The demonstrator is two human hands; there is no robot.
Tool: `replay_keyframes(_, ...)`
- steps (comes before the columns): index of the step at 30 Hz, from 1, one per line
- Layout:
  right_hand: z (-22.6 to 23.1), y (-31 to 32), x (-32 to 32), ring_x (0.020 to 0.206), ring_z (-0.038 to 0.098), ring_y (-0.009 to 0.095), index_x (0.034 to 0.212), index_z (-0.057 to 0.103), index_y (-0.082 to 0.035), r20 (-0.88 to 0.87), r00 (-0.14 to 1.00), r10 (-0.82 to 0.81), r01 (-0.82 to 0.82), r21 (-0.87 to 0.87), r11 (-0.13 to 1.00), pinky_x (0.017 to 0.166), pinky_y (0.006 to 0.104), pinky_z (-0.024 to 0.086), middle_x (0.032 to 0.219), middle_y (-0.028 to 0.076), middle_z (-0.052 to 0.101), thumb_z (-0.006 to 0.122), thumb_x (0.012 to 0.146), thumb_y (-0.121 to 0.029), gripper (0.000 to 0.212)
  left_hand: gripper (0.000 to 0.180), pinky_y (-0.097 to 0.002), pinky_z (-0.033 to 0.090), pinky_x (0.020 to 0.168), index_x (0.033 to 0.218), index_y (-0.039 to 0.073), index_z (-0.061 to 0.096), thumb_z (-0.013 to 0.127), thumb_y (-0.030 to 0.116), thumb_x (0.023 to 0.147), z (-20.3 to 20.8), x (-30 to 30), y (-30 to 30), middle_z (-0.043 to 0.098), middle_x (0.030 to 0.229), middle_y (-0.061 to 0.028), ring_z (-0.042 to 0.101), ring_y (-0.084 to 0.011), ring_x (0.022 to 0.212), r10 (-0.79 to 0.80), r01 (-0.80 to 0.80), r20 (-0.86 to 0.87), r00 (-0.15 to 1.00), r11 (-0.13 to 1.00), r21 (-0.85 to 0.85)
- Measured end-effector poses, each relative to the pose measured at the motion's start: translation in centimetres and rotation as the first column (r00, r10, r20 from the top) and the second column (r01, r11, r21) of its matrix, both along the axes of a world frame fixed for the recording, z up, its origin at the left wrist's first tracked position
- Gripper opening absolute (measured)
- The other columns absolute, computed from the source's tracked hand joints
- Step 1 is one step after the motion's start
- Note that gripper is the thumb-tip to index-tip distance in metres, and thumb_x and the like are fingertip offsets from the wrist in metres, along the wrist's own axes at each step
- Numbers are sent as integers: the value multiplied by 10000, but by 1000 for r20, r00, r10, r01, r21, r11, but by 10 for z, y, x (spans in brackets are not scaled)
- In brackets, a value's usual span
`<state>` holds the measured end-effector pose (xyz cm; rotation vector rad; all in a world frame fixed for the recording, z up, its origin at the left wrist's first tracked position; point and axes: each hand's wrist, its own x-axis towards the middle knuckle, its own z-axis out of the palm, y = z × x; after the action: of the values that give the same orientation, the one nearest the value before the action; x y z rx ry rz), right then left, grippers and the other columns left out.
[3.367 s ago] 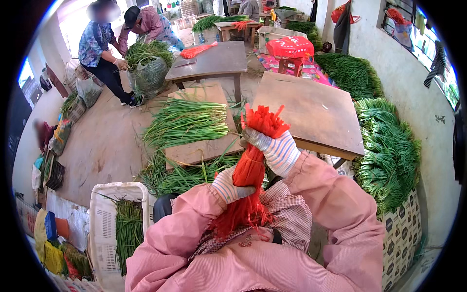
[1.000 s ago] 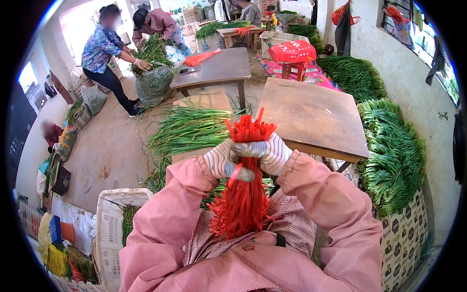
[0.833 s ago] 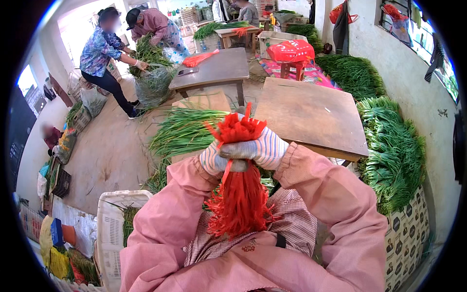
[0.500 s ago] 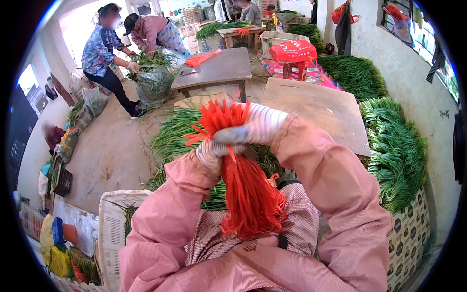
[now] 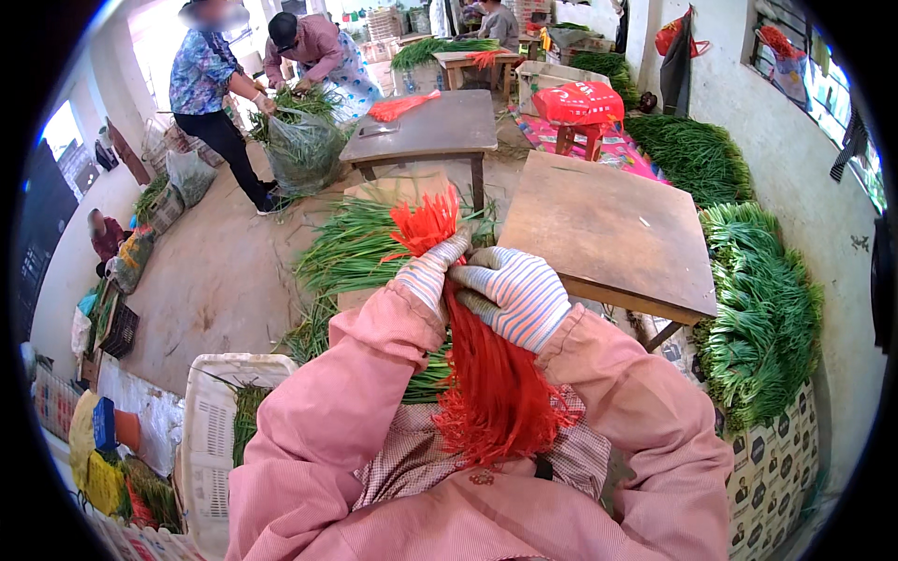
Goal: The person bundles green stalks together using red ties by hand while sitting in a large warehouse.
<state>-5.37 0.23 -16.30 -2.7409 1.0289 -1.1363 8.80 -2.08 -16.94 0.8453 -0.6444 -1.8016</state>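
Observation:
Thin red plastic strips, gathered in a thick bundle [image 5: 496, 383], hang from my hands down to my lap, their short ends fanned out above. My left hand [image 5: 432, 271], in a striped glove, is closed round the upper part of the bundle. Just below and to the right, my right hand [image 5: 517, 293], gloved the same way, has its fingers bent against the strips, with thumb and fingertips at the bundle's neck. Behind my hands lies a heap of long green stalks [image 5: 351, 245]; more of it shows beside my left sleeve.
A wooden table [image 5: 608, 229] stands ahead right, a grey table [image 5: 426, 126] beyond it. Green bundles [image 5: 762, 299] are stacked along the right wall. A white plastic crate [image 5: 208, 439] sits at my left. Two people handle a clear bag of greens [image 5: 301, 154] at the far left.
My right hand has come down from the top of the bundle to its neck, uncovering the fanned ends. My view has shifted slightly. The standing person at left has leaned over the bag.

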Motion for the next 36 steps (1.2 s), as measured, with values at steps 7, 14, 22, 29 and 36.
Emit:
replay_keyframes(7,-4,-6,-3,719,578,325,841,598,-78,-293,952,-92,78,-59,995,599,409,469,801,138,575,548,757,-183,143,209,-446,481,632,905,117,552,603,301,818,-15,-7,-13,600,807,-87,573,-268,732,72,-81,95,993,993,91)
replay_keyframes(14,6,27,9,681,591,322,766,595,-71,-377,923,72,9,210,978,587,422,480,707,130,568,548,708,-201,149,266,-407,489,561,900,106,560,617,346,801,-15,0,-27,604,756,-96,573,-262,623,155,-156,77,985,988,9)
replay_keyframes(22,-1,25,-28,723,544,328,720,541,-39,67,936,347,-352,85,932,639,385,460,755,135,551,573,655,-78,83,378,-398,498,674,719,95,464,629,432,768,-10,31,1,481,596,-34,583,-226,656,-73,105,108,991,938,-330)
replay_keyframes(29,6,29,-32,701,502,196,836,542,-11,426,793,436,-609,573,549,659,303,420,758,91,523,547,793,-102,101,346,-467,397,863,698,107,440,558,406,828,-2,34,21,469,539,-4,575,-248,746,-387,308,-72,919,821,-482)
replay_keyframes(36,-25,28,-44,626,434,53,835,569,-56,625,773,110,-631,740,231,562,206,370,696,-34,508,527,839,-163,115,346,-486,408,873,721,113,470,611,423,785,19,50,18,507,600,-19,602,-249,711,-249,88,-265,932,862,-500)
